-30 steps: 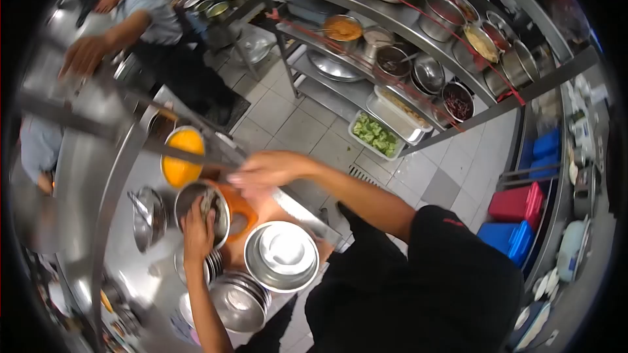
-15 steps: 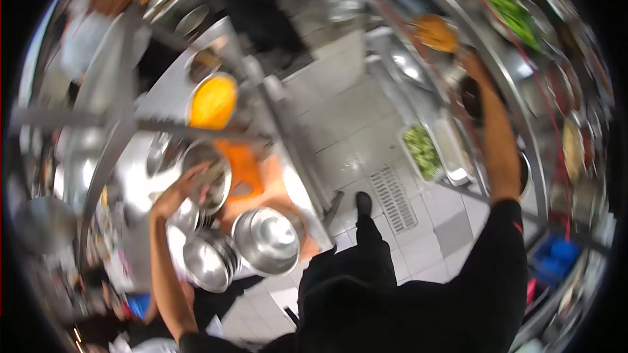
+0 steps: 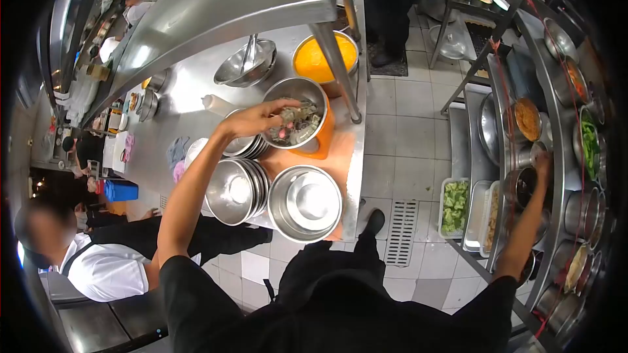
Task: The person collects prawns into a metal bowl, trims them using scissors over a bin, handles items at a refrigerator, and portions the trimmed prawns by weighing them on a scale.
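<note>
My left hand reaches into a steel bowl on the worktable, its fingers curled on greyish food pieces that look like raw shrimp. That bowl rests by an orange container. Nearer me are a stack of steel bowls and a wide steel pot. Out to the right, my right hand is at the rack, closed at a small metal item or rim that is too small to make out. Beside it stand a steel pan of orange-brown food and a dark-looking pot.
A steel overshelf and its leg cross the table. Behind the bowl is a pan of orange-yellow food. A basket of chopped greens sits low on the rack. A person in white is at my left.
The view has swung and sharpened. My left hand, earlier at the bowl's edge, is now in among the food pieces. The right hand remains at the rack, now lower in view.
</note>
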Tool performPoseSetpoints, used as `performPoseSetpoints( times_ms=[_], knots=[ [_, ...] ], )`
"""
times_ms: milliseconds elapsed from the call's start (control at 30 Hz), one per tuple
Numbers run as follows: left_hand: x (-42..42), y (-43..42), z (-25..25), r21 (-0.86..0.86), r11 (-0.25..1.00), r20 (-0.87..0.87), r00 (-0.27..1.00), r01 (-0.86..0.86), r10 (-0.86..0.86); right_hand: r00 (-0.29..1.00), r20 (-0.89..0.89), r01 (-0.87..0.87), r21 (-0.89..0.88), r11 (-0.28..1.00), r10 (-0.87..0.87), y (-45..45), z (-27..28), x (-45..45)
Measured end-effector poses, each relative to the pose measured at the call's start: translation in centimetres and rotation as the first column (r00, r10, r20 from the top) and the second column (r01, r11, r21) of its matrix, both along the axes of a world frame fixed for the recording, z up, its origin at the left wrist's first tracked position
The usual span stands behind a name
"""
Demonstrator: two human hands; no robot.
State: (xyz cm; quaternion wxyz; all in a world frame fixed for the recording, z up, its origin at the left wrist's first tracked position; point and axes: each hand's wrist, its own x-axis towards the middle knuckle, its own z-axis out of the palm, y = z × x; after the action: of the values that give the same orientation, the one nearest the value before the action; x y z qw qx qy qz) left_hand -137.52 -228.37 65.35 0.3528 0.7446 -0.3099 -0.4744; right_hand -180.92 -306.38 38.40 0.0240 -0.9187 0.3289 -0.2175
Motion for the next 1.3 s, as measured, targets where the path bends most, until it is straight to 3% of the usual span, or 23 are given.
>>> performPoseSetpoints(
  times_ms=[33,67,100,133,167,200,300,333,367,400,467,533,633,667,700,767,833,900,967,1033,1133,1267,1300],
  knots=[
    [-0.2,-0.3,0.0,-0.072,0.996,0.104,0.994,0.042,-0.035,0.989,0.146,-0.004,-0.041,0.999,0.010,0.6,0.6,-0.6],
    [-0.2,-0.4,0.4,-0.007,0.999,0.108,0.993,0.044,-0.043,0.957,0.287,-0.001,-0.086,0.996,0.026,1.0,1.5,-1.5],
    [-0.5,-0.7,0.5,-0.024,0.999,0.105,0.994,0.045,-0.042,0.953,0.223,0.204,0.020,0.979,-0.203,9.6,6.9,0.0],
    [-0.9,-1.0,0.5,-0.040,0.999,0.141,0.990,-0.011,0.017,0.922,0.344,0.101,0.222,0.970,-0.175,14.1,7.4,0.8],
    [-1.2,-1.2,0.5,-0.051,0.997,0.171,0.983,-0.063,0.071,0.855,0.512,-0.151,0.398,0.905,-0.083,22.3,10.8,3.5],
    [-1.1,-1.2,0.5,-0.061,0.997,0.163,0.985,-0.051,0.061,0.811,0.562,-0.243,0.579,0.778,-0.164,29.8,13.5,6.6],
    [-0.5,-0.9,0.2,-0.025,0.998,0.037,0.997,-0.060,0.061,0.855,0.518,-0.401,0.648,0.648,0.012,47.4,22.7,15.8],
    [0.0,-0.5,-0.6,-0.087,0.993,-0.095,0.993,-0.075,0.066,0.779,0.623,-0.560,0.648,0.517,0.063,50.6,23.3,18.6],
    [0.5,-0.1,-1.4,-0.143,0.985,-0.227,0.972,-0.097,0.063,0.775,0.630,-0.594,0.697,0.403,0.053,53.8,24.9,21.2],
    [0.5,0.1,-2.2,-0.153,0.985,-0.232,0.972,-0.084,0.047,0.756,0.650,-0.633,0.698,0.334,0.075,56.0,25.8,23.8],
    [0.4,0.0,-3.3,-0.238,0.954,-0.355,0.931,-0.181,0.088,0.706,0.693,-0.705,0.667,0.240,0.146,59.1,24.9,28.4],
    [0.0,-0.4,-2.8,-0.257,0.944,-0.363,0.926,-0.209,0.106,0.648,0.753,-0.761,0.633,0.141,0.114,61.8,23.6,31.4],
    [0.0,-0.5,-2.3,-0.249,0.935,-0.391,0.909,-0.253,0.142,0.763,0.629,-0.645,0.756,0.112,0.148,63.0,22.2,32.3],
    [-0.1,-0.5,-2.4,-0.257,0.934,-0.408,0.904,-0.247,0.127,0.768,0.612,-0.640,0.730,0.239,0.188,62.8,21.8,32.3],
    [-0.1,-0.4,-2.5,-0.266,0.933,-0.424,0.898,-0.243,0.113,0.772,0.606,-0.636,0.731,0.247,0.195,62.5,22.0,32.2],
    [0.4,-0.3,-3.5,-0.286,0.931,-0.449,0.890,-0.225,0.078,0.833,0.476,-0.553,0.710,0.435,0.282,61.9,22.4,31.8],
    [0.5,-0.7,-3.7,-0.226,0.926,-0.315,0.922,-0.301,0.223,0.835,0.471,-0.548,0.675,0.494,0.284,62.5,23.6,31.7],
    [0.6,-1.3,-3.6,-0.217,0.946,-0.328,0.931,-0.239,0.160,0.844,0.367,-0.533,0.487,0.692,0.392,63.4,24.6,31.7],
    [0.9,-1.8,-3.2,-0.217,0.960,-0.329,0.939,-0.179,0.101,0.812,0.373,-0.581,0.435,0.688,0.449,63.4,24.2,32.1],
    [1.3,-1.9,-3.4,-0.196,0.910,-0.495,0.838,-0.366,0.231,0.707,0.311,-0.701,0.187,0.688,0.636,64.0,25.5,31.8],
    [1.9,-1.6,-3.6,-0.143,0.909,-0.592,0.770,-0.391,0.238,0.608,0.290,-0.791,0.143,0.595,0.739,64.0,25.5,31.2],
    [1.9,-1.6,-3.9,-0.137,0.928,-0.643,0.743,-0.347,0.184,0.602,0.070,-0.797,0.111,0.594,0.795,63.9,27.3,30.8],
    [1.4,-1.9,-3.6,-0.119,0.903,-0.623,0.739,-0.413,0.256,0.652,0.016,-0.757,0.074,0.650,0.758,63.6,27.7,31.0]
  ],
)
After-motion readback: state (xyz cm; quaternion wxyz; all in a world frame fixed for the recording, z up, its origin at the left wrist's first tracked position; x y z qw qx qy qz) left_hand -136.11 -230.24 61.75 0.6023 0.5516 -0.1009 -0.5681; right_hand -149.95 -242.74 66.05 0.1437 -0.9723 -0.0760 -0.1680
